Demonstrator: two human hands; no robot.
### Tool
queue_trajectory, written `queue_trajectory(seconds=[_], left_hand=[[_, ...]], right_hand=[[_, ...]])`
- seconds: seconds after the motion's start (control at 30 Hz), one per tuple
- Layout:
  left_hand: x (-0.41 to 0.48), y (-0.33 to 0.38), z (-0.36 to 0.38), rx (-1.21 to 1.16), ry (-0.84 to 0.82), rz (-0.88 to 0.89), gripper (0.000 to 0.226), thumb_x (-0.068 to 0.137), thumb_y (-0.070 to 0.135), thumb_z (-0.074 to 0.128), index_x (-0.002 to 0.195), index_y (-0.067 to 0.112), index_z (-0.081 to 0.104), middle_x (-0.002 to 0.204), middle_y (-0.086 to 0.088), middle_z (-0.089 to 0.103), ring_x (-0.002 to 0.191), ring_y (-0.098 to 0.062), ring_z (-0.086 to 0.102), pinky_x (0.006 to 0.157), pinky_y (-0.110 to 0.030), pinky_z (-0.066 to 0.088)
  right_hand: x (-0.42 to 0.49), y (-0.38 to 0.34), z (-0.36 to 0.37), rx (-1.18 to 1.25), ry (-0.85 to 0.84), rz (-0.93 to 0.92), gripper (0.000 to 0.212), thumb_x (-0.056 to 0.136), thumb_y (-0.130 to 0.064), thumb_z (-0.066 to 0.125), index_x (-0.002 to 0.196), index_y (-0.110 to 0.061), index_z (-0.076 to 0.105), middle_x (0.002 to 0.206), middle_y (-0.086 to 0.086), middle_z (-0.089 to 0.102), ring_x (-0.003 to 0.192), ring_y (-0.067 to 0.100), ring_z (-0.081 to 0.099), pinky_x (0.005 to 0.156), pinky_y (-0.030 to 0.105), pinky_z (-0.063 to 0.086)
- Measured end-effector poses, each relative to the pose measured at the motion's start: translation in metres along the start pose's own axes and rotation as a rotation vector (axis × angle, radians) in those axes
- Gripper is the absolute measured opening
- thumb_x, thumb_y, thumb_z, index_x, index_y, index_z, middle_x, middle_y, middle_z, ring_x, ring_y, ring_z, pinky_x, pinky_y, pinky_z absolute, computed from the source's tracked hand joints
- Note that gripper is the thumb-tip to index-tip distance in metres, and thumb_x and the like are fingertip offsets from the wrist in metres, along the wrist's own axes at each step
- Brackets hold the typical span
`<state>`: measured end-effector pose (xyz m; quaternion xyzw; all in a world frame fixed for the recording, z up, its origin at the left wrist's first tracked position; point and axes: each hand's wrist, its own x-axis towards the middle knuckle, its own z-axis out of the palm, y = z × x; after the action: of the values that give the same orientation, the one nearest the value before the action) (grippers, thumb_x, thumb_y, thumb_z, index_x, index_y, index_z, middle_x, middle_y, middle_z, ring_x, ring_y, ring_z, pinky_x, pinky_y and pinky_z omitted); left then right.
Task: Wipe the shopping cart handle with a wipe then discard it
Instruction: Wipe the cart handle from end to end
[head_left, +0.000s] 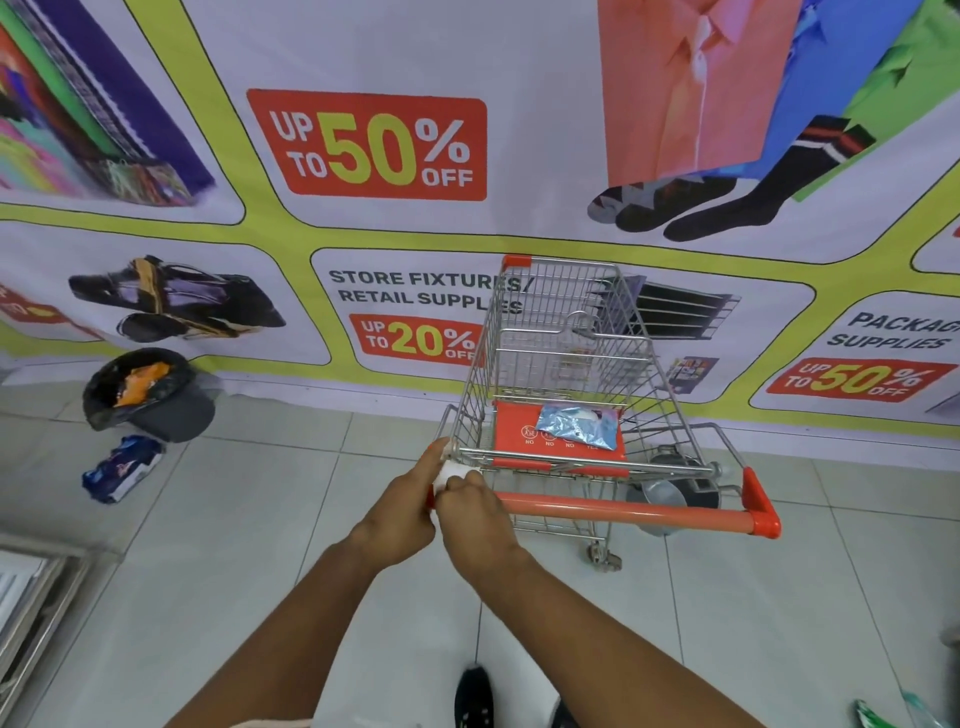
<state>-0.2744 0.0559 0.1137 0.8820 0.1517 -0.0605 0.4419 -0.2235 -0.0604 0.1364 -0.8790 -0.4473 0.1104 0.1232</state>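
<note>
A small metal shopping cart (558, 332) stands in front of me with an orange handle (634, 512) running across its near end. A white wipe (453, 474) is pressed against the handle's left end. My left hand (402, 512) and my right hand (480, 514) both close around that end, with the wipe between them. Only a small patch of the wipe shows between the fingers. A blue wipe packet (577, 427) lies on the cart's orange child seat.
A black bin (150, 392) lined with a black bag and holding orange waste stands on the floor at the left, against the banner wall. A blue packet (120, 467) lies on the tiles below it. My black shoe (474, 693) shows below.
</note>
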Motion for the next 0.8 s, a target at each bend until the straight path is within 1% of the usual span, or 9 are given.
queue_trajectory(seconds=[0.07,0.17,0.3,0.37,0.43,0.53,0.57,0.7,0.8], left_hand=[[0.001,-0.001,0.0,0.042,-0.007,-0.039,0.106,0.075,-0.015,0.059,0.15,0.035,0.004,0.123,0.006,0.057,0.107,-0.009,0.056,0.091,-0.021,0.043],[0.003,0.007,0.005,0.067,-0.012,-0.093,0.105,0.083,-0.003,0.062,0.145,0.051,-0.003,0.111,0.003,0.066,0.098,-0.014,0.064,0.095,-0.031,0.05],[0.001,0.023,0.006,0.088,-0.013,-0.116,0.084,0.091,0.01,0.057,0.151,0.032,0.003,0.093,0.01,0.058,0.085,-0.015,0.059,0.086,-0.031,0.051],[0.002,0.021,0.006,0.188,-0.027,-0.098,0.098,0.085,0.004,0.064,0.151,0.033,-0.003,0.102,0.003,0.062,0.086,-0.015,0.061,0.083,-0.029,0.053],[0.001,0.02,0.005,0.252,-0.038,-0.103,0.107,0.08,-0.001,0.065,0.15,0.033,-0.007,0.109,-0.002,0.064,0.086,-0.015,0.061,0.08,-0.026,0.052],[0.0,0.025,0.004,0.264,-0.044,-0.12,0.107,0.078,-0.007,0.06,0.151,0.034,-0.007,0.108,-0.002,0.063,0.086,-0.016,0.06,0.079,-0.028,0.051],[-0.001,0.029,0.005,0.264,-0.044,-0.121,0.106,0.078,-0.008,0.057,0.151,0.034,-0.006,0.108,-0.002,0.061,0.086,-0.016,0.059,0.077,-0.027,0.049],[-0.004,0.039,0.006,0.283,-0.046,-0.159,0.102,0.078,-0.012,0.051,0.151,0.035,-0.002,0.097,0.0,0.051,0.081,-0.017,0.052,0.072,-0.023,0.039],[-0.005,0.039,0.008,0.31,-0.035,-0.168,0.101,0.079,-0.012,0.051,0.151,0.037,0.0,0.092,-0.001,0.051,0.08,-0.018,0.054,0.07,-0.025,0.041]], right_hand=[[-0.001,0.0,-0.002,-0.002,0.009,0.009,0.032,0.077,0.015,0.056,0.105,0.001,0.062,0.098,0.017,0.06,0.097,0.032,0.049,0.072,0.042,0.05],[-0.003,0.002,-0.003,-0.012,-0.004,-0.002,0.03,0.076,0.013,0.058,0.103,0.002,0.062,0.097,0.015,0.059,0.098,0.031,0.048,0.07,0.041,0.05],[-0.009,0.009,-0.003,-0.083,-0.053,-0.104,0.026,0.066,0.015,0.066,0.089,0.003,0.067,0.084,0.014,0.061,0.088,0.033,0.051,0.057,0.04,0.051],[-0.011,0.013,-0.004,-0.115,-0.091,-0.143,0.026,0.054,0.013,0.076,0.076,0.0,0.069,0.071,0.011,0.061,0.075,0.032,0.054,0.045,0.034,0.049],[-0.014,0.016,-0.004,-0.123,-0.093,-0.178,0.03,0.048,0.011,0.08,0.072,-0.002,0.07,0.069,0.01,0.061,0.07,0.03,0.055,0.042,0.032,0.048],[-0.015,0.019,-0.002,-0.138,-0.093,-0.176,0.031,0.058,0.013,0.075,0.087,0.001,0.068,0.083,0.012,0.062,0.083,0.031,0.052,0.052,0.038,0.052],[-0.016,0.022,-0.003,-0.155,-0.089,-0.163,0.033,0.057,0.012,0.076,0.087,0.001,0.069,0.083,0.012,0.062,0.083,0.03,0.053,0.052,0.037,0.052],[-0.027,0.044,-0.005,-0.134,-0.081,-0.065,0.04,0.035,0.006,0.086,0.07,-0.004,0.069,0.065,0.007,0.06,0.066,0.026,0.056,0.039,0.027,0.048],[-0.046,0.076,-0.012,-0.079,-0.024,-0.015,0.035,0.054,0.011,0.076,0.085,-0.003,0.07,0.079,0.01,0.065,0.077,0.03,0.057,0.05,0.034,0.052]])
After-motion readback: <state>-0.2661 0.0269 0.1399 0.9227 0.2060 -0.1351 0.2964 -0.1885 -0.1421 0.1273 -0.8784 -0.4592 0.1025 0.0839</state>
